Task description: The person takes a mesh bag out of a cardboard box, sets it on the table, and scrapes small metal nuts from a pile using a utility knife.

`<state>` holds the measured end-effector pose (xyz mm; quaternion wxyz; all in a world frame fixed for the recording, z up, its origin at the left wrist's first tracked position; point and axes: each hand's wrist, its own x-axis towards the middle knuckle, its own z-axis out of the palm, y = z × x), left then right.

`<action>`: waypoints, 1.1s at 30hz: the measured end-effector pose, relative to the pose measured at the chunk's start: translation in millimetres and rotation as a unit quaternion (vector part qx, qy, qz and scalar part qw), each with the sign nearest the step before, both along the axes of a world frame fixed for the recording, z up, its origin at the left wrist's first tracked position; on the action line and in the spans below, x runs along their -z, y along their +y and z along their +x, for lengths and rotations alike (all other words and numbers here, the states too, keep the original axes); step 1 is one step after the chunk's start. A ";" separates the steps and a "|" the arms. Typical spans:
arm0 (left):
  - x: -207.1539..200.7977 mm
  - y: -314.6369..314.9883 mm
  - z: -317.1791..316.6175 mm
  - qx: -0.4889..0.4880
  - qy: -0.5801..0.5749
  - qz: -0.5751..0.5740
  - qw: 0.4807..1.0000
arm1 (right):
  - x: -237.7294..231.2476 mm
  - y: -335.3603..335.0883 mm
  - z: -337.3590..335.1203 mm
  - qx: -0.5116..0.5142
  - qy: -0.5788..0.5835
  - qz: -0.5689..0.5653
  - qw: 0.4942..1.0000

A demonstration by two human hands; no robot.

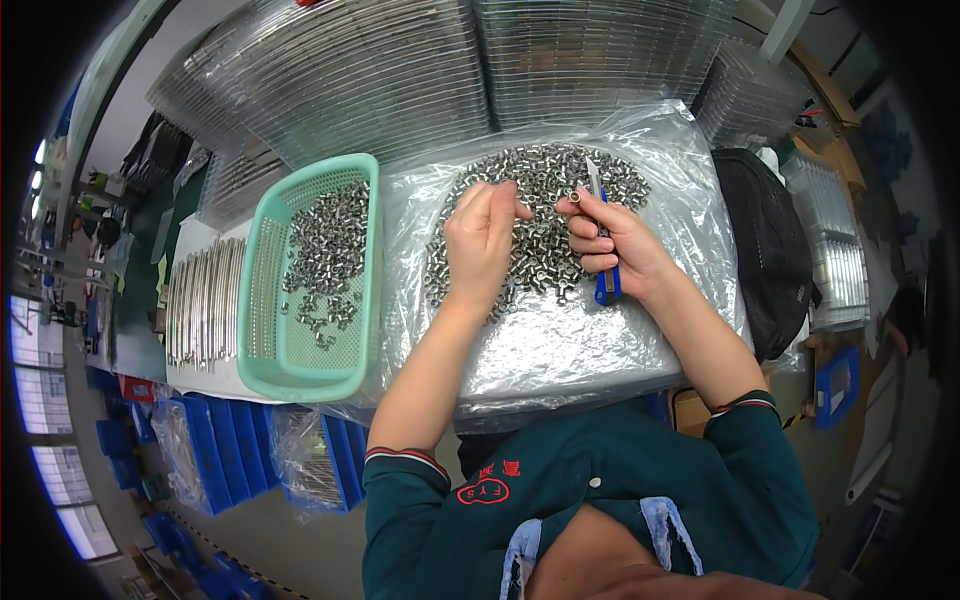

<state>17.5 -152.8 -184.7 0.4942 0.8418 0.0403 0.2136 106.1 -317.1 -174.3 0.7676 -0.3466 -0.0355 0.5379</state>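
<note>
A large heap of small shiny metal fittings [545, 260] lies on clear plastic sheeting [600, 345] in front of me. My right hand [622, 242] is closed round a blue utility knife [607, 284], its blade pointing away from me. Between that hand's thumb and forefinger a small metal ring-like fitting [574, 197] shows. Over the left part of the heap is my left hand [482, 238], its fingers curled together. Whatever those fingers hold, if anything, is hidden from view. To the left stands a mint-green plastic basket [372, 270] with more of the fittings inside.
Tall stacks of clear plastic trays [380, 85] rise behind the heap. A black bag [765, 250] lies at the right edge. Left of the basket is a row of metal rods [205, 305]. Blue bins [225, 450] sit below the table's left front edge.
</note>
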 end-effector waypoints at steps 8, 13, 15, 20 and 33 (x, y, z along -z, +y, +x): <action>-2.6 -16.1 9.5 -0.032 -0.139 0.060 0.988 | -3.7 0.8 -2.0 -0.001 -0.016 -0.015 1.000; -3.6 -19.7 8.6 -0.026 -0.135 0.095 0.986 | -0.9 0.6 -2.9 0.006 -0.024 -0.016 1.000; -1.4 -18.3 9.0 -0.015 -0.151 0.119 0.981 | -0.1 1.1 -3.2 0.003 -0.025 -0.015 1.000; -2.9 -20.7 8.7 -0.012 -0.145 0.099 0.984 | 0.6 1.0 -3.3 0.000 -0.026 -0.020 0.999; -3.1 -22.3 8.8 -0.015 -0.139 0.071 0.988 | 2.6 1.2 -4.2 0.004 -0.017 -0.012 1.000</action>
